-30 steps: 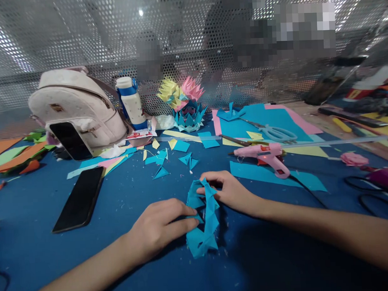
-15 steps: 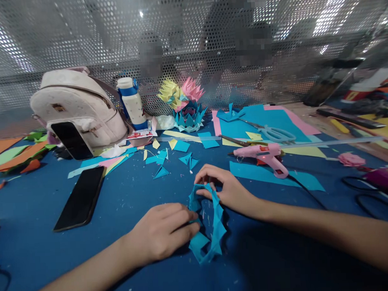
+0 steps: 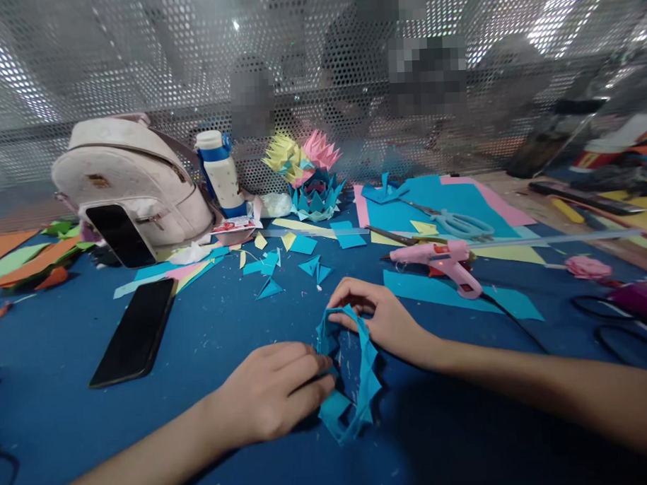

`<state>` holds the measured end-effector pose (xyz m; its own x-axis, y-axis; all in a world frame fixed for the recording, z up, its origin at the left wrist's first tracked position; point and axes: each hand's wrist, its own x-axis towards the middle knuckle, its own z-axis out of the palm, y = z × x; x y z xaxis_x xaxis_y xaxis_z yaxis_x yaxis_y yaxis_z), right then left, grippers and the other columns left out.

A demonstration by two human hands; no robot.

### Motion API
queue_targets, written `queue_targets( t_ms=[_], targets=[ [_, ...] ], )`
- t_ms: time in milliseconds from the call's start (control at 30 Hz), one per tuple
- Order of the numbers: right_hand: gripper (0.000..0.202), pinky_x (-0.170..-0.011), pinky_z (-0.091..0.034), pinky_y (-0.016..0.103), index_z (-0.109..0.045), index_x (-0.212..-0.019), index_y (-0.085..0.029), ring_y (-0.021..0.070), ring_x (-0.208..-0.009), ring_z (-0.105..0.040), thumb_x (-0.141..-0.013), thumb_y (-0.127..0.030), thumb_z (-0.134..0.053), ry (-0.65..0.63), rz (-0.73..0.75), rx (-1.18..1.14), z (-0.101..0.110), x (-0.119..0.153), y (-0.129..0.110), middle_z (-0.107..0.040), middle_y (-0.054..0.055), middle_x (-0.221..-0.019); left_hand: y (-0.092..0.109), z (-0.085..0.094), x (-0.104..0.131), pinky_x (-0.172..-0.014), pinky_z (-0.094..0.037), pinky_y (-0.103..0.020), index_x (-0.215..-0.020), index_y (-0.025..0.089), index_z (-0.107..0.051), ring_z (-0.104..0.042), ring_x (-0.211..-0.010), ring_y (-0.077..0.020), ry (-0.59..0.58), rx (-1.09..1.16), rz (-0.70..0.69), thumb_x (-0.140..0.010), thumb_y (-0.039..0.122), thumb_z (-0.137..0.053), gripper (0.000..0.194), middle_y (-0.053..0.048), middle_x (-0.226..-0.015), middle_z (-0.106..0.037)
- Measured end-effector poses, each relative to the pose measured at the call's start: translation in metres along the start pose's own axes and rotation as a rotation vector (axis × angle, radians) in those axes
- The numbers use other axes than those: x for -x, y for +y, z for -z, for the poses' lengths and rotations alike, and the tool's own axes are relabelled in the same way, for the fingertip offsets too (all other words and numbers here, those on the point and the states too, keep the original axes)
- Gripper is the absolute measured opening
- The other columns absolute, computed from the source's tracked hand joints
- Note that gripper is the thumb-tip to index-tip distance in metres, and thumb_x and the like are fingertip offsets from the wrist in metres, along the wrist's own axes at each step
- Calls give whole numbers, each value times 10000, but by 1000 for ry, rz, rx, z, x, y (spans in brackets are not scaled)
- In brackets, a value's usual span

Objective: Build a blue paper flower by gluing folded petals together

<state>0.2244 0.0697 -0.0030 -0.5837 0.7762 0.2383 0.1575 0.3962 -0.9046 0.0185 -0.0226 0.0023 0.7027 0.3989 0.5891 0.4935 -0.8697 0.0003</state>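
A ring of folded blue paper (image 3: 368,372) with pointed edges stands over the blue table, between my two hands. My left hand (image 3: 278,389) pinches its left side with thumb and fingers. At the top, my right hand (image 3: 376,315) grips the far edge of the ring, with some fingertips hidden behind the paper. Beyond the hands lie small folded blue paper pieces (image 3: 317,269) and cut scraps. A pink glue gun (image 3: 435,256) rests on its side to the right of my right hand, over a blue paper strip (image 3: 410,287).
Left stand a pale backpack (image 3: 135,185) with a phone (image 3: 119,235) leaning on it, and a bottle (image 3: 220,172). Another phone (image 3: 133,334) lies flat. Paper flowers (image 3: 316,197) stand at the back, near light-blue scissors (image 3: 464,225) on paper sheets. The glue gun's cord (image 3: 517,325) runs right.
The paper ring and my right hand have shifted very slightly to the right. Both hands keep their hold on the ring.
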Motion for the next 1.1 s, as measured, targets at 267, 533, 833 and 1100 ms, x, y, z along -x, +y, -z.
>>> queue_targets(
  t_ms=[267, 533, 833, 1100],
  targets=[
    [339, -634, -457, 261, -626, -797, -170, 140, -707, -560, -752, -477, -765, -35, -116, -131, -1, 1, 2, -621, 23, -781, 2, 1, -2, -610, -501, -295, -988, 90, -668, -600, -675, -169, -24, -47, -15, -1017, 119, -368, 303, -99, -908, -731],
    [318, -640, -462, 260, -638, -797, -166, 135, -695, -570, -750, -451, -772, -64, -106, -120, -1, 1, 7, -632, 24, -779, 1, -1, 4, -669, -476, -340, -1012, 111, -689, -588, -743, -175, -20, -269, -59, -987, 136, -459, 233, -106, -1151, -720],
    [292, -652, -454, 259, -639, -797, -163, 137, -715, -580, -755, -418, -777, -96, -108, -169, -1, 0, 6, -630, 19, -779, 4, 1, 4, -687, -440, -330, -1058, 109, -692, -579, -791, -182, -54, -366, -67, -990, 157, -452, 254, -110, -1139, -725],
    [279, -679, -450, 273, -636, -789, -162, 141, -739, -570, -765, -405, -771, -125, -89, -193, 0, -2, 8, -621, 16, -785, 4, 1, 6, -698, -437, -323, -1057, 118, -687, -581, -802, -174, -63, -377, -78, -989, 166, -459, 243, -105, -1145, -720]
  ],
)
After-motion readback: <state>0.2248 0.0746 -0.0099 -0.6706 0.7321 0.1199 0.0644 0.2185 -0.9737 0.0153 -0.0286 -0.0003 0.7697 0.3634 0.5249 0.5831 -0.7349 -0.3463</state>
